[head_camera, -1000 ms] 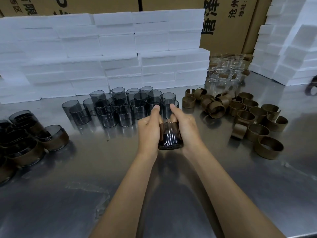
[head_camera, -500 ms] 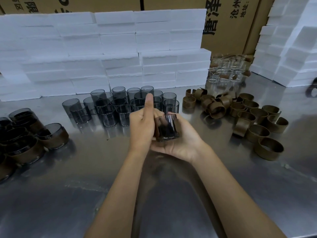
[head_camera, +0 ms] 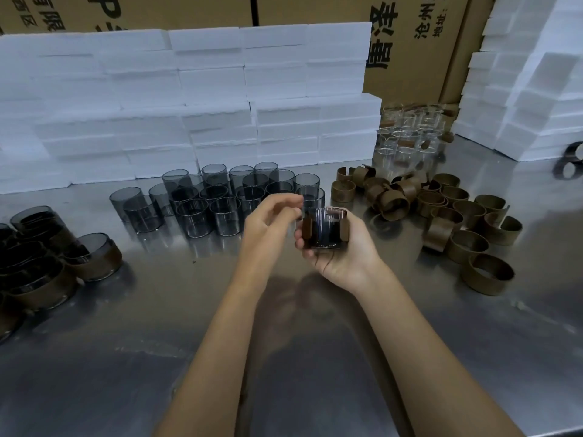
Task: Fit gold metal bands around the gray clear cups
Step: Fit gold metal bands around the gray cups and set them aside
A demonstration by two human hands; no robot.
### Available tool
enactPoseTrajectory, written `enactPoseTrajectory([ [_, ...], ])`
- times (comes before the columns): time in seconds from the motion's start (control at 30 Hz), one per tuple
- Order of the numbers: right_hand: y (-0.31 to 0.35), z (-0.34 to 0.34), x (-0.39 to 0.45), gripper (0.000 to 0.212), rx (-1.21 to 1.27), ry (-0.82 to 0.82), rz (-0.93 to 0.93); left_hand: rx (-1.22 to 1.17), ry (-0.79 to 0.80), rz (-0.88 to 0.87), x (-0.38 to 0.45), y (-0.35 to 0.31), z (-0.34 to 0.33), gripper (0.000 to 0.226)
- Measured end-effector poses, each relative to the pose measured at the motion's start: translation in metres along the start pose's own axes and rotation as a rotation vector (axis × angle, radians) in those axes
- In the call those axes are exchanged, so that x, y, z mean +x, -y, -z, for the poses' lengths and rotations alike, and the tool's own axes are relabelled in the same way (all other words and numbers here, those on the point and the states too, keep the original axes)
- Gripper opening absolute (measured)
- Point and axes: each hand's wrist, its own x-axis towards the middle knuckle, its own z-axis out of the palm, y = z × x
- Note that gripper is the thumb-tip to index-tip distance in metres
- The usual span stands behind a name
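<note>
From the head view, the right hand (head_camera: 342, 250) cradled a gray cup (head_camera: 325, 228) palm-up above the steel table (head_camera: 315, 357), its fingers curled around the far side and its thumb along the near side. A gold band (head_camera: 344, 230) wrapped the cup, its two ends showing at the cup's left and right with a gap of bare glass between them facing the camera. The left hand (head_camera: 268, 228) hovered just left of the cup with its fingers loosely bent and gripping nothing; whether its fingertips touched the cup's rim could not be told.

Behind the cup stood a cluster of bare gray cups (head_camera: 220, 203) upright on the table, close to the left hand's fingertips. To the cup's right lay a loose heap of gold bands (head_camera: 441, 209), some upright, some tipped, reaching towards the table's right side. Far to the cup's left, finished banded cups (head_camera: 91, 257) crowded the table's left edge. Behind the bare cups rose a wall of white foam blocks (head_camera: 220, 99), with cardboard boxes (head_camera: 410, 42) behind it. Nearer than the cup, the table lay bare around both forearms, down to the frame's bottom edge.
</note>
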Motion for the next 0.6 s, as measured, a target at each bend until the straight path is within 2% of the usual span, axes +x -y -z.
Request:
enactPoseTrajectory([
  [0.07, 0.0, -0.001, 0.003, 0.043, 0.071, -0.064, 0.096, 0.061, 0.048, 0.011, -0.002, 0.003, -0.005, 0.032],
  [0.13, -0.001, -0.001, 0.005, 0.05, 0.101, -0.099, 0.146, 0.198, 0.036, 0.019, -0.003, 0.009, -0.011, 0.047],
  [0.23, -0.002, -0.003, 0.003, 0.059, 0.063, -0.096, 0.149, 0.195, -0.008, 0.055, -0.003, 0.017, -0.016, 0.05],
  [0.33, -0.002, -0.007, 0.001, 0.042, -0.029, -0.126, 0.213, -0.09, -0.107, 0.174, 0.002, 0.02, -0.007, 0.035],
  [0.43, -0.003, -0.006, 0.003, 0.036, -0.157, -0.149, 0.346, -0.474, -0.122, 0.274, 0.007, 0.02, 0.001, 0.034],
  [0.6, -0.007, -0.005, 0.005, 0.031, -0.183, -0.116, 0.453, -0.663, -0.08, 0.331, 0.009, 0.02, 0.0, 0.045],
])
